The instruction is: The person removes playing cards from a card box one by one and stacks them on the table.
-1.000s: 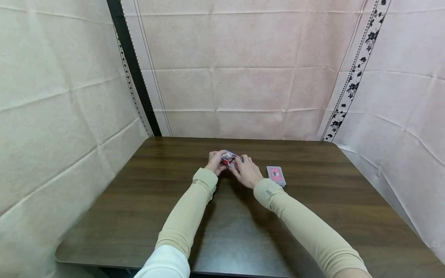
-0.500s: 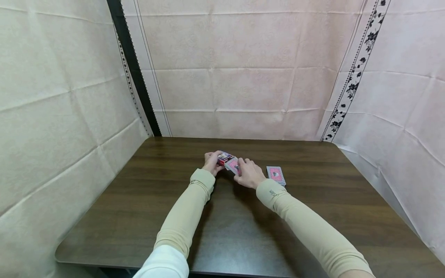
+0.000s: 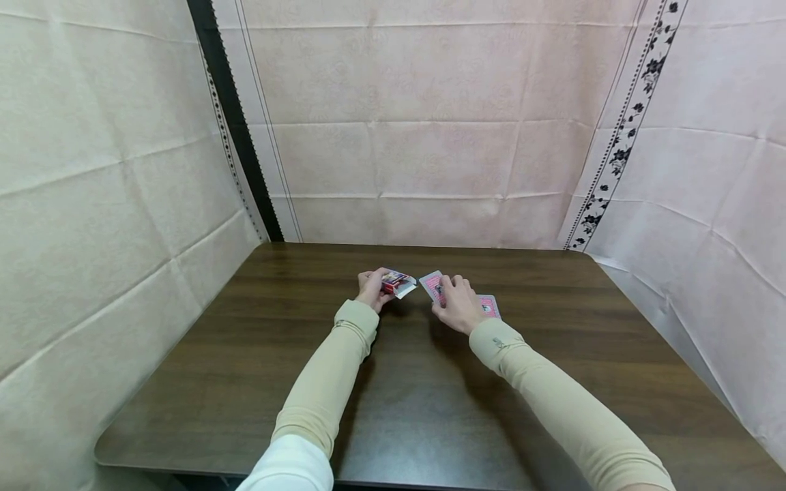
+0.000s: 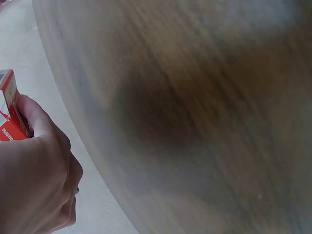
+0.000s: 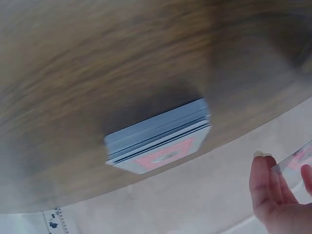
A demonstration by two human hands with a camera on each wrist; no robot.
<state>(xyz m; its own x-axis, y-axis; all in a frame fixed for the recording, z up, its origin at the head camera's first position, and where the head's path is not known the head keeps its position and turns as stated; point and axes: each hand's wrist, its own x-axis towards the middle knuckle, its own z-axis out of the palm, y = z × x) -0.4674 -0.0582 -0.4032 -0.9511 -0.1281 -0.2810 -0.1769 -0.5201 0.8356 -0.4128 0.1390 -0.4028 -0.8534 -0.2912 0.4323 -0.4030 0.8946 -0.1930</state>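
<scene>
In the head view my left hand (image 3: 372,288) grips a red card box (image 3: 396,281), its open flap pointing right. Red cardboard with the printed word "PLASTIC" shows past the thumb in the left wrist view. My right hand (image 3: 459,305) pinches pink-backed playing cards (image 3: 432,285) just right of the box, apart from it. A stack of playing cards (image 5: 158,141) with the same pink backs lies on the table; the right hand partly covers it in the head view. In the right wrist view the fingers (image 5: 265,187) hold the cards at the frame's right edge.
The brown wood-grain table (image 3: 258,382) spreads under both arms, with rounded corners. Pale cloth (image 3: 430,136) hangs behind it and on both sides. A black strip (image 3: 236,116) runs down the back left corner.
My right hand has drawn the playing cards out of the box and moved right with them, over towards the stack. The left hand has shifted slightly left with the box.
</scene>
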